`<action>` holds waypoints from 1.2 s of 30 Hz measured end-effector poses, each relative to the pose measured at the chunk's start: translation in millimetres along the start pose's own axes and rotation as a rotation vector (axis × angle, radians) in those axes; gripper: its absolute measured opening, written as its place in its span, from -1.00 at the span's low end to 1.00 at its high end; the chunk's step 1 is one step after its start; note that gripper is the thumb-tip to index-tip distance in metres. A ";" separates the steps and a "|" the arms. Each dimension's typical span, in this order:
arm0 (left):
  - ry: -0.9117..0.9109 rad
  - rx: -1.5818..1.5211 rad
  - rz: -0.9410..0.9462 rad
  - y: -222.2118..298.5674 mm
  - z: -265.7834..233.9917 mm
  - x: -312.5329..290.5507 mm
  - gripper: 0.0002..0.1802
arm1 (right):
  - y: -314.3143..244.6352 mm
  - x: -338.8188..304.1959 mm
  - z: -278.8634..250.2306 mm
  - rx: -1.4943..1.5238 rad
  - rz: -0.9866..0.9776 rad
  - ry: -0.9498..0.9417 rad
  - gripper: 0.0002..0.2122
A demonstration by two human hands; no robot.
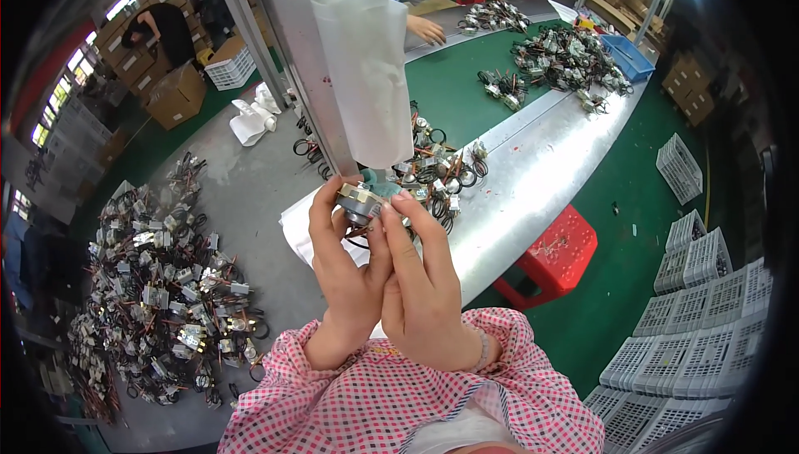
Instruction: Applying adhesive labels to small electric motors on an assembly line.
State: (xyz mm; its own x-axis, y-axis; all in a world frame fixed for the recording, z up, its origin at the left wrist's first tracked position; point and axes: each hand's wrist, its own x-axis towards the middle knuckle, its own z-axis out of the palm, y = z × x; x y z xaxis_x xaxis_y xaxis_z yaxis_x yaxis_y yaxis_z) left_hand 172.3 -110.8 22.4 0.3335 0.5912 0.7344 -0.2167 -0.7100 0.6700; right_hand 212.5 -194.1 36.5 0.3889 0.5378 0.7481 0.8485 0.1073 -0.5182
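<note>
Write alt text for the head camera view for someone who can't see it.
Both bare hands, left hand and right hand, hold a small round grey metal part under a white plastic bag, above a green conveyor belt strewn with small black wired parts.

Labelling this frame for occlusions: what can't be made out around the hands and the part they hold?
- Small round metal part: underside hidden by the left hand and right hand, head view.
- White plastic bag: its contents do not show through.
- Pile of wired metal parts on the floor: single pieces too small to tell.
- Grip pressure: cannot tell.
</note>
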 end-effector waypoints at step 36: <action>-0.370 -0.566 -0.206 22.1 -8.1 -4.0 -0.49 | 19.7 5.1 -9.2 0.981 0.574 0.143 -0.90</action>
State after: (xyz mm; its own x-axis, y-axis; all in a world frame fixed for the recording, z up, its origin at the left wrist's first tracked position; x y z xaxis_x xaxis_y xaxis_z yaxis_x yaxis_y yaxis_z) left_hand 158.8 -125.8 35.1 0.6873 0.4520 0.5687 -0.5258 -0.2306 0.8187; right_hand 234.5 -196.9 33.9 0.7189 0.6250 0.3044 -0.0883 0.5165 -0.8517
